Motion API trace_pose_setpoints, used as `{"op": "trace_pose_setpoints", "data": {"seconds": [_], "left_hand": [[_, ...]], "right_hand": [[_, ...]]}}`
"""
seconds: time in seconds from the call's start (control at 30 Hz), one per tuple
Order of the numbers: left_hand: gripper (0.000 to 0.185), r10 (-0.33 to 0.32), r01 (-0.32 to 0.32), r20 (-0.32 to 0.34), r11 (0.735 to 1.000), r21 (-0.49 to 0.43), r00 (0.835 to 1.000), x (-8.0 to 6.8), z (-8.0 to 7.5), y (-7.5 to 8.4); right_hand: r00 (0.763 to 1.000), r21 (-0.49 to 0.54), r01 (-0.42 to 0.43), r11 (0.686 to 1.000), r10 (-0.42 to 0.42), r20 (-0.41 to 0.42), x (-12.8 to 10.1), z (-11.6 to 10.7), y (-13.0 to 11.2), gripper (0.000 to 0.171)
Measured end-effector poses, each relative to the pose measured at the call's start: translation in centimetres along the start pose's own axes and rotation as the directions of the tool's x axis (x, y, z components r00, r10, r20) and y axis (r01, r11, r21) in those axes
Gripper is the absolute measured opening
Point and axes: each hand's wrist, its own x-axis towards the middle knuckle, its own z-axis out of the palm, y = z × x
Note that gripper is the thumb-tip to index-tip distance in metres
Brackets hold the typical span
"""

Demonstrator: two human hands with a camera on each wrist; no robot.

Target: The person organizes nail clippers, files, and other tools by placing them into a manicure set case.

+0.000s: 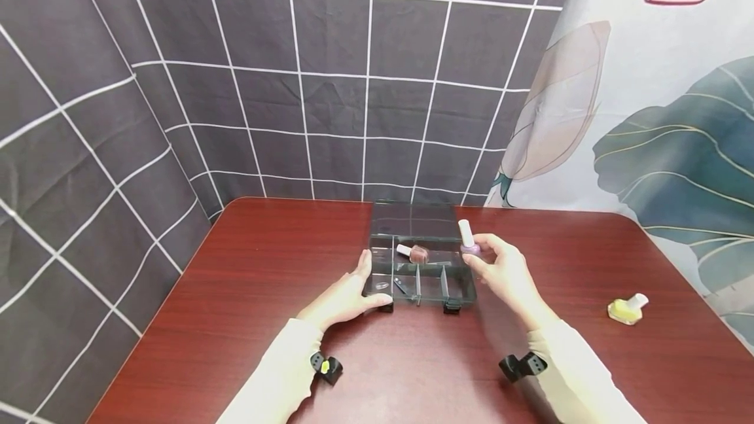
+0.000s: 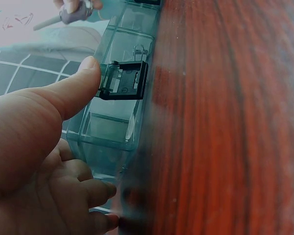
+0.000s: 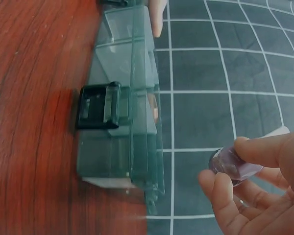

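A clear smoky organizer box (image 1: 466, 294) with dividers lies open on the red-brown table (image 1: 247, 280), its lid standing up behind. My left hand (image 1: 347, 294) rests against the box's front left corner (image 2: 100, 147), thumb by the black latch (image 2: 123, 81), fingers fairly straight. My right hand (image 1: 501, 267) holds a purple nail polish bottle (image 1: 468, 241) with a white cap above the box's right side; the fingertips (image 3: 220, 188) pinch the bottle (image 3: 232, 164). A brownish-red polish bottle (image 1: 414, 253) lies inside a rear compartment.
A yellow polish bottle (image 1: 627, 309) lies on its side on the table at the right. A small dark tool (image 1: 403, 285) lies in a front compartment. Curtains hang behind and to both sides of the table. A second black latch (image 3: 99, 105) is at the box's front right.
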Motion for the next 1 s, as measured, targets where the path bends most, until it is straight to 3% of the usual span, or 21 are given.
{"op": "trace_pose_setpoints", "data": {"seconds": [0.6,1.0], "left_hand": [[0.097,0.008,-0.008,-0.007,1.000,0.008,1.000,0.0,0.0,0.1],[0.098,-0.005,0.005,-0.001,1.000,-0.002,1.000,0.2,0.2,0.0]], "right_hand": [[0.985,-0.098,0.172,0.980,-0.170,0.023,2.1,3.9,-0.2,0.023],[0.985,-0.114,0.162,0.980,-0.154,0.074,2.6,5.1,0.0,0.022]]}}
